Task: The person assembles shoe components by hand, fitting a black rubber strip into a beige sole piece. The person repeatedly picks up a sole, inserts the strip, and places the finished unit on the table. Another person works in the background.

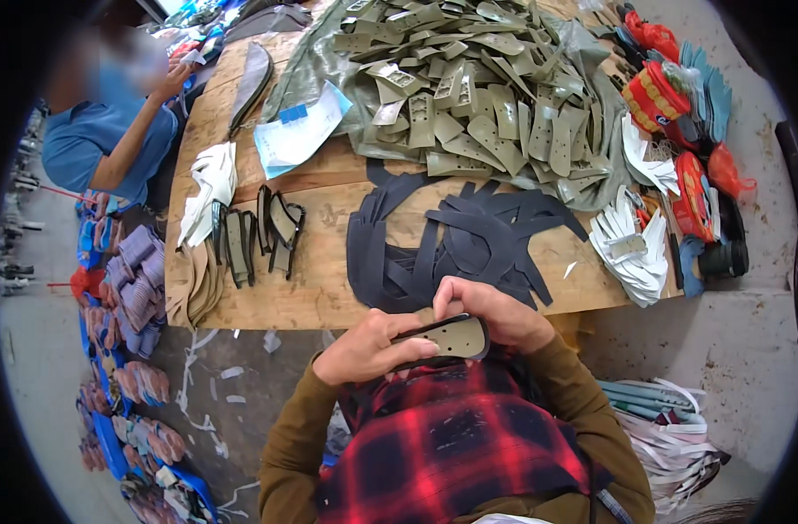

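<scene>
Resting in the left hand is a dark-edged beige plate.

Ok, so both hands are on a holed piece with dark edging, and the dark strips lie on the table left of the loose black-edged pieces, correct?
No, the head view shows the dark strips lying right of the loose black-edged pieces on the table. The left hand and right hand are on the holed piece.

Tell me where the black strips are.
In the head view's centre, the black strips lie on the wooden table, mostly between the heap of olive pieces and the table's near edge.
</scene>
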A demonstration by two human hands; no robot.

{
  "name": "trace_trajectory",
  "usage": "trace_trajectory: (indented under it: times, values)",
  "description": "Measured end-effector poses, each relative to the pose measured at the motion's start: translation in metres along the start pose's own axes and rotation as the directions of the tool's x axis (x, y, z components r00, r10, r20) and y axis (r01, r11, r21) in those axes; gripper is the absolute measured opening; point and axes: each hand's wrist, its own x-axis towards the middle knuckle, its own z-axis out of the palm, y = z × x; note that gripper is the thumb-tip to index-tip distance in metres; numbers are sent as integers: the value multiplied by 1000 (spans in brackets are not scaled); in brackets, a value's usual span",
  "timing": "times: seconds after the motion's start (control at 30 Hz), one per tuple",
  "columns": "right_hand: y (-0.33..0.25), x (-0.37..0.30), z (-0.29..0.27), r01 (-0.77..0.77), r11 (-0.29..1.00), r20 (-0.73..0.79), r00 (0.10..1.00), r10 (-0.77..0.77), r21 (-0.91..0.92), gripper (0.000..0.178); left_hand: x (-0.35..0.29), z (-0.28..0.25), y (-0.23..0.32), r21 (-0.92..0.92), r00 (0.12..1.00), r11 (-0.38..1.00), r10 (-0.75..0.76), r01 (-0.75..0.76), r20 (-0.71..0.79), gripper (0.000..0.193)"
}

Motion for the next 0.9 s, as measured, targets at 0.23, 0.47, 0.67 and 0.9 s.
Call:
trace_trajectory:
  times: [0.23, 0.47, 0.67, 0.9]
  values:
    - [-4, 3, 4, -161, 953, -11, 986, 164, -257, 13, 1, 4, -34, 186, 945, 932, 325, -312, -40, 39]
    - [3, 7, 5, -103, 976, -55, 994, 94, -190, 18, -7, 7, -30, 49, 976, 984, 178, -173, -122, 34]
    - [-2, 12, 5, 9, 995, -183, 983, -27, -95, 22, 0, 27, -28, -302, 953, 952, -49, -46, -300, 23]
    - [-2, 13, 3, 152, 955, -298, 927, -228, -256, 39, 14, 59, -24, -481, 883, 864, -103, -149, -459, 20]
